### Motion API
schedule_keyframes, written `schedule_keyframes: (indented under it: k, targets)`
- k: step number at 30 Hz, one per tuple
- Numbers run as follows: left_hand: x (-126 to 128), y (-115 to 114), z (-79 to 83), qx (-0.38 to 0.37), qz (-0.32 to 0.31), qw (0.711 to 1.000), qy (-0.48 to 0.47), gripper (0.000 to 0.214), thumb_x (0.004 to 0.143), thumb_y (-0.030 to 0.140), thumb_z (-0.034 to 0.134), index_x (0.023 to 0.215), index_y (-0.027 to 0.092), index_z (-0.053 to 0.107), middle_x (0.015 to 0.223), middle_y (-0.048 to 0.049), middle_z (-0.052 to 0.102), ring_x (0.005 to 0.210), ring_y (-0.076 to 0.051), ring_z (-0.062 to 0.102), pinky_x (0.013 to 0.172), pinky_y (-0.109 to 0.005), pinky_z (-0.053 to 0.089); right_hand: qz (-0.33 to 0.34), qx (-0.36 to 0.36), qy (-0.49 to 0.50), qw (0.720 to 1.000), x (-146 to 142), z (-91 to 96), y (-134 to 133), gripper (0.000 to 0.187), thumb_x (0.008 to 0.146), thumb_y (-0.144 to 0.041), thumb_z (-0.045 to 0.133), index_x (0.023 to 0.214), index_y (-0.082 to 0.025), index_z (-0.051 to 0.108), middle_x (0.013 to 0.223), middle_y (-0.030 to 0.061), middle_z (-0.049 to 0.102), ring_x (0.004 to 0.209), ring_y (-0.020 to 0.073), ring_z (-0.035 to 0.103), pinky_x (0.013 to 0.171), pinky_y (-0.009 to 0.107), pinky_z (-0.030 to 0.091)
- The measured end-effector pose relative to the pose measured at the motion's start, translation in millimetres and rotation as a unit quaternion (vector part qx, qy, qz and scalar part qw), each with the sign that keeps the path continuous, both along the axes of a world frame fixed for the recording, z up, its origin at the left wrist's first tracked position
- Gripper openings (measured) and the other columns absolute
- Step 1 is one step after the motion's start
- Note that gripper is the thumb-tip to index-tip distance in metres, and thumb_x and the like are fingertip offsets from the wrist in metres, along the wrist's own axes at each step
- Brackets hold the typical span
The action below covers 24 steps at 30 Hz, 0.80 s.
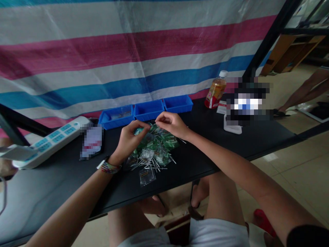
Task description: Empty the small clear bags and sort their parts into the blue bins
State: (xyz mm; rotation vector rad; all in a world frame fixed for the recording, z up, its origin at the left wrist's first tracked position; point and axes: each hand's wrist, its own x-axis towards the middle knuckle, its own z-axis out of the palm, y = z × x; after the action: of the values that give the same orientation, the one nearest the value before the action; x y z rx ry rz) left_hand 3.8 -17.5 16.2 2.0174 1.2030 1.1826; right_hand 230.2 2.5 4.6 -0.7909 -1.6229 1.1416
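Over the far side of a pile, my left hand [130,137] is closed in a pinch, thumb against forefinger. Close beside it my right hand [174,126] pinches too, its fingertips almost meeting the left ones. What the fingertips hold, if anything, is too small to make out. Under both hands lies a heap of green pieces [167,142] mixed with small clear plastic bags [147,155] and thin silvery rods [155,166]. One clear bag [147,177] with brass-coloured pins lies at the heap's near side.
Behind the heap stand three blue trays [149,110]; the left one holds small bagged items. A white power strip [55,139] and a phone-like object [92,142] lie left. A drink bottle [216,90] and a white case [232,127] stand right on the black table [205,147].
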Motion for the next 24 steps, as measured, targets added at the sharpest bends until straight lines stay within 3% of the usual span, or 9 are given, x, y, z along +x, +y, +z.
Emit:
schedule_keyframes:
  k: [4, 8, 11, 21, 24]
  targets:
    - [2, -1, 0.7, -0.014, -0.008, 1.000, -0.012, 0.032, 0.088, 0.053, 0.080, 0.089, 0.020, 0.080, 0.094, -0.0078, 0.081, 0.090, -0.025, 0.073, 0.088, -0.037, 0.056, 0.054, -0.068, 0.037, 0.996, 0, -1.0, -1, 0.028, 0.086, -0.043, 0.080, 0.093, -0.021, 0.064, 0.084, 0.0016, 0.070, 0.070, 0.0163, 0.068, 0.054, 0.027, 0.056]
    - [3, -1, 2.3, -0.041, -0.016, 0.999, -0.012, 0.035, 0.092, 0.054, 0.075, 0.085, 0.020, 0.078, 0.088, -0.0067, 0.079, 0.085, -0.023, 0.071, 0.081, -0.035, 0.054, 0.046, -0.040, 0.045, 0.997, -1, -1.3, -4, 0.021, 0.085, -0.034, 0.079, 0.092, -0.021, 0.065, 0.083, 0.0015, 0.069, 0.070, 0.0167, 0.069, 0.050, 0.026, 0.055]
    - [2, -1, 2.7, -0.049, -0.020, 0.998, -0.020, 0.035, 0.092, 0.052, 0.075, 0.083, 0.019, 0.078, 0.084, -0.0059, 0.077, 0.081, -0.022, 0.069, 0.078, -0.033, 0.053, 0.045, -0.035, 0.033, 0.998, -1, -0.4, -6, 0.017, 0.085, -0.031, 0.077, 0.091, -0.021, 0.064, 0.083, 0.0008, 0.068, 0.067, 0.0159, 0.069, 0.049, 0.026, 0.056]
    - [3, -1, 1.3, -0.044, -0.025, 0.998, -0.030, 0.029, 0.089, 0.048, 0.078, 0.087, 0.019, 0.075, 0.089, -0.0068, 0.077, 0.083, -0.022, 0.069, 0.079, -0.034, 0.053, 0.047, -0.113, 0.051, 0.991, -2, 1.0, 0, 0.021, 0.080, -0.028, 0.081, 0.085, -0.021, 0.062, 0.070, -0.0035, 0.064, 0.056, 0.0137, 0.063, 0.049, 0.027, 0.059]
    - [3, 0, 2.0, -0.046, -0.015, 0.996, -0.071, 0.030, 0.091, 0.050, 0.074, 0.095, 0.020, 0.071, 0.089, -0.0064, 0.075, 0.085, -0.022, 0.070, 0.081, -0.035, 0.054, -0.003, -0.139, 0.111, 0.984, -4, 0.1, 8, 0.020, 0.084, -0.028, 0.079, 0.097, -0.021, 0.068, 0.090, 0.0022, 0.076, 0.063, 0.0138, 0.068, 0.057, 0.029, 0.064]
